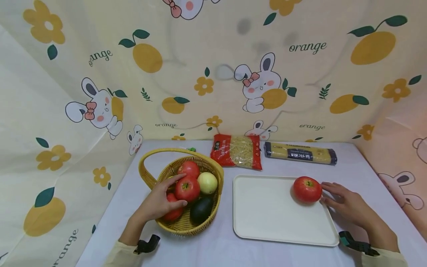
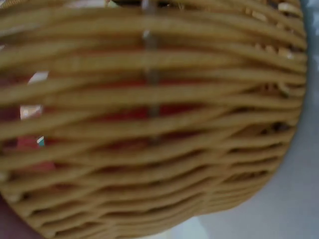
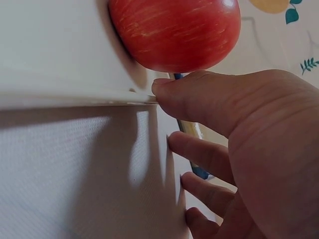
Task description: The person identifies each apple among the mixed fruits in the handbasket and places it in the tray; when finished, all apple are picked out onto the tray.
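Observation:
In the head view a yellow wicker basket [image 1: 218,174] holds several red apples, a pale yellow-green round fruit [image 1: 207,183] and a dark avocado [image 1: 201,210]. My left hand [image 1: 160,202] reaches in over its near left side and grips the upper red apple [image 1: 187,188] between thumb and fingers. The left wrist view shows mostly basket weave [image 2: 149,114], hiding that grip. On the right part of a white tray [image 1: 267,211] sits another red apple [image 1: 307,190]. Beside it my right hand [image 1: 350,205] has loose fingers, with the thumb at the tray's rim.
Behind the tray lie a red bag of pasta [image 1: 241,151] and a long pack of spaghetti [image 1: 300,152]. The basket's handle [image 1: 146,174] arches up on the left. A printed cloth [image 1: 213,55] hangs behind the white table and at its sides.

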A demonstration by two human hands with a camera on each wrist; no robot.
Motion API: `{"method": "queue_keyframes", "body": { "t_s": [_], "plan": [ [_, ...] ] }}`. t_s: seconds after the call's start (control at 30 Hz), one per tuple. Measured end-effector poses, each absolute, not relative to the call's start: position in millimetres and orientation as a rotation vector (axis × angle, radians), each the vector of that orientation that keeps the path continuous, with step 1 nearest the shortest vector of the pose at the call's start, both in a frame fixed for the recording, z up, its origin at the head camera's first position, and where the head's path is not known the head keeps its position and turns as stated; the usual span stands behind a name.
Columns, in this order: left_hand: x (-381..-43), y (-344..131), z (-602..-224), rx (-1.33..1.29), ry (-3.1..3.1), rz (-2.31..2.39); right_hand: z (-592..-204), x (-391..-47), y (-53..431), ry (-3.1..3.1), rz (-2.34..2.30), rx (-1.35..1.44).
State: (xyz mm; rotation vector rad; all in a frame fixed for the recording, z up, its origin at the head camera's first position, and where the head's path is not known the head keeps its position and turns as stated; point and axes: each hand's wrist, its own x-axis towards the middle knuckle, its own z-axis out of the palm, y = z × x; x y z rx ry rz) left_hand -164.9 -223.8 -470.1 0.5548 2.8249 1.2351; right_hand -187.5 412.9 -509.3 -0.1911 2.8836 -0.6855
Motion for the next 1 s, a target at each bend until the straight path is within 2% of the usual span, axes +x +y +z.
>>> {"method": "queue_keyframes", "body": {
  "t_s": [0.23, 0.53, 0.77, 1.0],
  "plan": [
    [-163.0, -219.1, -471.0, 0.51, 2.866, 1.285, -509.2, -187.2, 413.6, 2.88, -0.696, -0.19],
    [-162.6, -231.7, -471.7, 0.507, 2.671, 1.652, -509.5, -187.4, 413.4, 2.887, -0.699, -0.197],
    [-154.9, -228.5, -460.5, 0.475, 2.455, 1.848, -508.1, -187.3, 413.2, 2.865, -0.711, -0.166],
    [-139.7, -210.9, -441.5, 0.58, 2.394, 1.884, -509.9, -187.9, 412.4, 2.891, -0.7, -0.191]
  ]
}}
